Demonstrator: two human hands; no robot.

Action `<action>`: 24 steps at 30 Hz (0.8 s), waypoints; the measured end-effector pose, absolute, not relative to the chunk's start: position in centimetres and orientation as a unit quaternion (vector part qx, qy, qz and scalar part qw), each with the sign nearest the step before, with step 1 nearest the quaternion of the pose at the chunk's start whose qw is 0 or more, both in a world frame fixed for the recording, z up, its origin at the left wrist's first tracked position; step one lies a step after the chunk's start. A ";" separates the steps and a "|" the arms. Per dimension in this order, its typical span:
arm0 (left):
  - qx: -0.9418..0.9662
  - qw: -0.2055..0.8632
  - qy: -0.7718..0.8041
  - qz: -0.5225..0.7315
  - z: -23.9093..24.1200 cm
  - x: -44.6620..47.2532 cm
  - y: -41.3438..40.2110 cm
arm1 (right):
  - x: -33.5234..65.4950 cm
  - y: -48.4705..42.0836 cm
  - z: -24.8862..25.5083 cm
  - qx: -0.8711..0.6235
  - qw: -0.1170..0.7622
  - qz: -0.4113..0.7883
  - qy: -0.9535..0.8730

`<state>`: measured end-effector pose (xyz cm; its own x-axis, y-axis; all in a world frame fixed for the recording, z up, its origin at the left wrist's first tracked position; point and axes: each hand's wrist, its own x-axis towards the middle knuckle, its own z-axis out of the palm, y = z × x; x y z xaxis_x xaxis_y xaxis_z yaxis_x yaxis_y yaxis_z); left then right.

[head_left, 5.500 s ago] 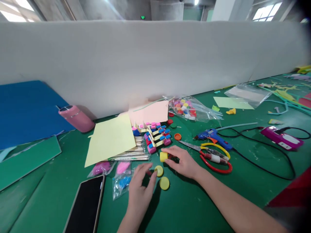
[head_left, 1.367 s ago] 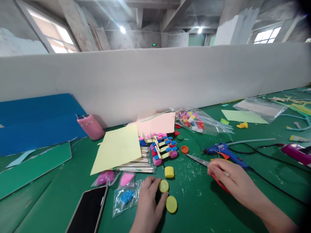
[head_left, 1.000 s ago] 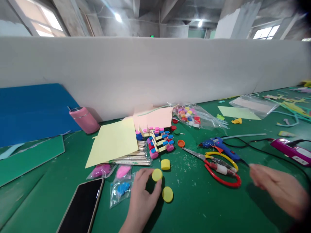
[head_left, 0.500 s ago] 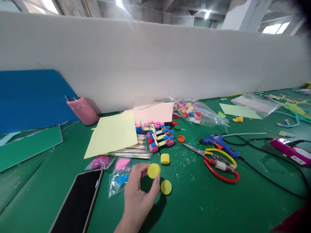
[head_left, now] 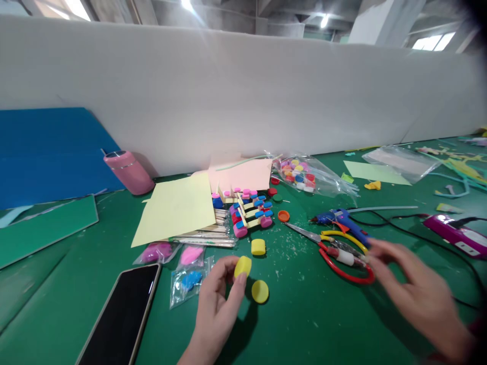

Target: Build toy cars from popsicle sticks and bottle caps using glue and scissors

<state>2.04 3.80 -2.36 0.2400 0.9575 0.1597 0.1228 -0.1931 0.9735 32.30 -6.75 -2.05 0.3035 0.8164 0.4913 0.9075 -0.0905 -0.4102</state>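
Note:
My left hand [head_left: 216, 304] pinches a yellow bottle cap [head_left: 242, 266] between thumb and fingers, lifted a little off the green table [head_left: 312, 324]. A second yellow cap [head_left: 260, 291] lies flat just right of it, and a third yellow cap [head_left: 258, 247] stands farther back. My right hand [head_left: 414, 294] is blurred by motion at the lower right, fingers spread, close to the red-and-yellow scissors [head_left: 342, 251]. A blue glue gun [head_left: 340, 219] lies just behind the scissors.
A stick-and-cap model [head_left: 247, 210] sits beside yellow paper [head_left: 177, 208] and pink paper [head_left: 239, 175]. A phone [head_left: 122, 314], small bags of coloured pieces [head_left: 188, 271], a bag of caps [head_left: 304, 175], a pink bottle [head_left: 127, 172] and a purple device [head_left: 454, 233] with a black cord lie around.
My right hand went to the scissors, left the view, and has come back in from the lower right toward them. My left hand picked up one yellow cap and has turned it.

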 end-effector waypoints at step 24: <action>0.497 0.722 0.354 0.328 -2.2 2.0 3.4 | 20.1 2.6 -0.8 -0.374 0.388 0.118 -0.834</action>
